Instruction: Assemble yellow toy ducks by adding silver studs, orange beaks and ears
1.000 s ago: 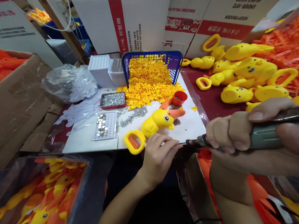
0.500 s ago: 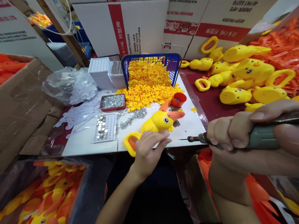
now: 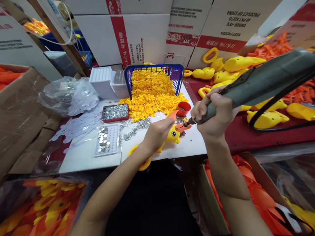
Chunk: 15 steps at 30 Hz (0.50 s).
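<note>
My right hand is wrapped around a dark green electric screwdriver, its cable looping off to the right. The driver's tip meets the lower orange bill piece of a yellow duck toy that lies at the table's front edge. My left hand is closed over the toy's head, fingers at the upper orange bill piece, hiding much of the body. The toy's yellow ring handle shows under my left forearm. Just behind the bill stands a red cup of small dark screws.
A blue basket spills small yellow parts onto the white board. Left of it are a red tray of silvery screws and a clear tray with silver discs. Yellow toy bodies lie at right. Open boxes flank my lap.
My right hand has brought the screwdriver left and tilted it down onto the toy's bill. My left hand has moved up from in front of the toy onto its head.
</note>
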Tool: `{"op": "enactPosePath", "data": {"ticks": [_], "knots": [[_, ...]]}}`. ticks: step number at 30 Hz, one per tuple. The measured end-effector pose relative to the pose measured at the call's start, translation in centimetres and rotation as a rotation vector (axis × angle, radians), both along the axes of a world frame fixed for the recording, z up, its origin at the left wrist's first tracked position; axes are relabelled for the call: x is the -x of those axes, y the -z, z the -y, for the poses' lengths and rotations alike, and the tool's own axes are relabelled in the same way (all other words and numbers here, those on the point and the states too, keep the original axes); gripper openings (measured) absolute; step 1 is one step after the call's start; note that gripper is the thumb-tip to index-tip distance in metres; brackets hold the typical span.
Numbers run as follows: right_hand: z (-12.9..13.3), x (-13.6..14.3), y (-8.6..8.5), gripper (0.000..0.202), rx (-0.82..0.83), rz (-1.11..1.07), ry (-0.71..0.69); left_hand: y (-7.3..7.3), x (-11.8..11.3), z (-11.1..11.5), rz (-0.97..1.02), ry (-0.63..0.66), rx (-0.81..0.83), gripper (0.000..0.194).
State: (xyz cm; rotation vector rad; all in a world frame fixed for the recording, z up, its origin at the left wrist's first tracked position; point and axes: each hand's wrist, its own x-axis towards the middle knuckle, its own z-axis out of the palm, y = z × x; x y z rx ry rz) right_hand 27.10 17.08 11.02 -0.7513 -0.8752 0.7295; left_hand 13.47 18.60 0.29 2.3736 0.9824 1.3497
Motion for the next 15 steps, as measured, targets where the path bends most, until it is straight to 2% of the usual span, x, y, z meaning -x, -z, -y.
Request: {"op": "enactPosePath", "data": {"ticks": [6,15], "knots": [[0.14,-0.38,0.37,0.025,0.027,0.118,-0.069,-0.07,0.04,0.30,0.049,-0.017,0.035,0.020],[-0.05,-0.03,0.42,0.027,0.070,0.106,-0.023,-0.16,-0.11,0.27,0.049,-0.024,0.034,0.020]]}}
